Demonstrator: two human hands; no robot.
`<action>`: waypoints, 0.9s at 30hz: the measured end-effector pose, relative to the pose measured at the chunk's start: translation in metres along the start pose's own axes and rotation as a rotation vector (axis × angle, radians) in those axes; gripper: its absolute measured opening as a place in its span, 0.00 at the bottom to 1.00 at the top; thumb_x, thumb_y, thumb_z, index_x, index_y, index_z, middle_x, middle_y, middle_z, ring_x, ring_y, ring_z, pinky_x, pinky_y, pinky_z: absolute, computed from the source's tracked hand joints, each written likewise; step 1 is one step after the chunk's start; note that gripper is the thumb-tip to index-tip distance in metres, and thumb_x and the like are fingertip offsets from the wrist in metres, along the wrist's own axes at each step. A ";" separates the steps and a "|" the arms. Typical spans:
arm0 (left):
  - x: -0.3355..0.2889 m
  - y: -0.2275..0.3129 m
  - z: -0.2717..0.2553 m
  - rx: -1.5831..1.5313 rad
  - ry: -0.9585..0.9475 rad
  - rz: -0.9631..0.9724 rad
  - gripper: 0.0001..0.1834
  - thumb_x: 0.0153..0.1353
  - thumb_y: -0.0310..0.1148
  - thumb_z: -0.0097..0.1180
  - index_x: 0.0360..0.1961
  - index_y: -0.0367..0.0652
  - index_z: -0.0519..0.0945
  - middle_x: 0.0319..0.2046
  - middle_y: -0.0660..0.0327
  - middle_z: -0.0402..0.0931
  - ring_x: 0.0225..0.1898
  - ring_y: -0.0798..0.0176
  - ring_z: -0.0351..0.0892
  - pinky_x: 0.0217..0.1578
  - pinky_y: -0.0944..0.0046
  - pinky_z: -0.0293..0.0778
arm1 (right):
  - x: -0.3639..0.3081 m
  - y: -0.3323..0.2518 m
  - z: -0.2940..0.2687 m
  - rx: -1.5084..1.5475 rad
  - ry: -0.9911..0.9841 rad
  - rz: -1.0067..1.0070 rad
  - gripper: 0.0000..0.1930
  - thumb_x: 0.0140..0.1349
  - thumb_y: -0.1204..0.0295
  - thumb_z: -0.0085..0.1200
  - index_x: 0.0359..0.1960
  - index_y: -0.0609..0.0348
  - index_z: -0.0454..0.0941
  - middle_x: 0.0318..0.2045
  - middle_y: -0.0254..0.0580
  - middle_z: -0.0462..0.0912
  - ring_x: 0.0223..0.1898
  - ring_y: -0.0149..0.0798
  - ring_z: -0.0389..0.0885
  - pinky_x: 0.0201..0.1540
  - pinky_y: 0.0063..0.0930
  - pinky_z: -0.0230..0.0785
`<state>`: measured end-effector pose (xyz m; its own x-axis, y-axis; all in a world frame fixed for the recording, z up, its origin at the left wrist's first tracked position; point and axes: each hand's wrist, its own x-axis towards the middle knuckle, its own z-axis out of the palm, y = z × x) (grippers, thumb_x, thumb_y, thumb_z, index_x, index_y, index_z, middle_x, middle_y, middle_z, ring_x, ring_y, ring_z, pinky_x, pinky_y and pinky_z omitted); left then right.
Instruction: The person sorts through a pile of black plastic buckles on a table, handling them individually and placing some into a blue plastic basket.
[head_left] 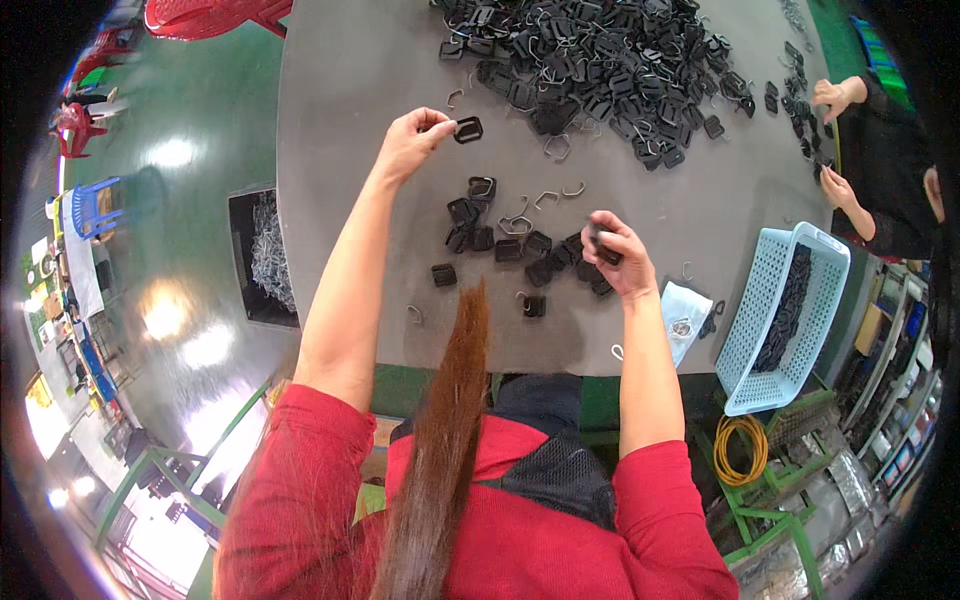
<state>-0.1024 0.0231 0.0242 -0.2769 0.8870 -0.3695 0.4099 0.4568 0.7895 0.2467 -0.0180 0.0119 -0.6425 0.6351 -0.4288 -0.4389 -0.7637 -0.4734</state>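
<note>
My left hand (410,148) is raised over the far left part of the grey table (335,60). Its thumb and fingers pinch a black rectangular buckle (468,130) by its edge. Further right and nearer, my right hand (622,262) is closed around a black buckle (604,246), partly covered by the fingers. Between the hands lies a loose cluster of black buckles (508,250). Bent metal wire hooks (547,200) are scattered about it. One black buckle with a hook (534,305) sits apart, nearer to me.
A large pile of black buckles (600,75) covers the far side. Beside my right forearm are a light-blue face mask (684,312) and a blue basket (735,385) holding black parts. A bin of metal pieces (270,255) stands left. Another person's hands (840,95) work at the right edge.
</note>
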 end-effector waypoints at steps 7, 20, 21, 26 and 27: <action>-0.067 0.029 -0.010 -1.341 -0.253 -0.234 0.08 0.60 0.37 0.53 0.34 0.45 0.74 0.32 0.65 0.72 0.30 0.69 0.73 0.32 0.62 0.76 | 0.009 0.000 0.010 0.164 0.209 -0.180 0.12 0.57 0.71 0.52 0.44 0.51 0.74 0.40 0.39 0.75 0.42 0.39 0.73 0.30 0.27 0.73; -0.112 -0.014 0.050 0.440 0.170 -0.164 0.23 0.44 0.51 0.64 0.28 0.41 0.74 0.33 0.53 0.78 0.37 0.54 0.77 0.37 0.58 0.72 | 0.032 0.037 0.056 -1.487 0.332 -0.038 0.16 0.48 0.64 0.62 0.30 0.61 0.72 0.27 0.41 0.76 0.31 0.39 0.77 0.33 0.31 0.68; -0.109 -0.017 0.047 0.362 0.091 -0.170 0.22 0.45 0.47 0.64 0.30 0.41 0.74 0.33 0.53 0.77 0.38 0.53 0.77 0.37 0.57 0.72 | 0.025 0.022 0.054 -1.123 0.287 0.155 0.13 0.48 0.66 0.62 0.28 0.58 0.72 0.23 0.33 0.75 0.29 0.31 0.75 0.28 0.24 0.64; -0.111 -0.029 0.047 0.345 0.177 -0.049 0.28 0.48 0.42 0.64 0.43 0.41 0.65 0.40 0.49 0.75 0.41 0.47 0.76 0.40 0.53 0.72 | -0.036 -0.021 0.042 -0.346 0.239 0.071 0.11 0.48 0.66 0.62 0.29 0.52 0.73 0.26 0.28 0.75 0.27 0.24 0.72 0.21 0.16 0.58; -0.112 -0.032 0.048 0.372 0.205 -0.021 0.32 0.48 0.46 0.63 0.46 0.41 0.61 0.43 0.47 0.73 0.41 0.44 0.76 0.40 0.51 0.72 | -0.040 -0.022 0.040 -0.350 0.314 0.040 0.11 0.48 0.66 0.62 0.31 0.52 0.73 0.27 0.28 0.76 0.27 0.24 0.73 0.21 0.16 0.59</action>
<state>-0.0429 -0.0879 0.0171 -0.4403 0.8627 -0.2487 0.6776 0.5011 0.5383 0.2575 -0.0316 0.0700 -0.4098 0.6515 -0.6385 -0.1448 -0.7376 -0.6596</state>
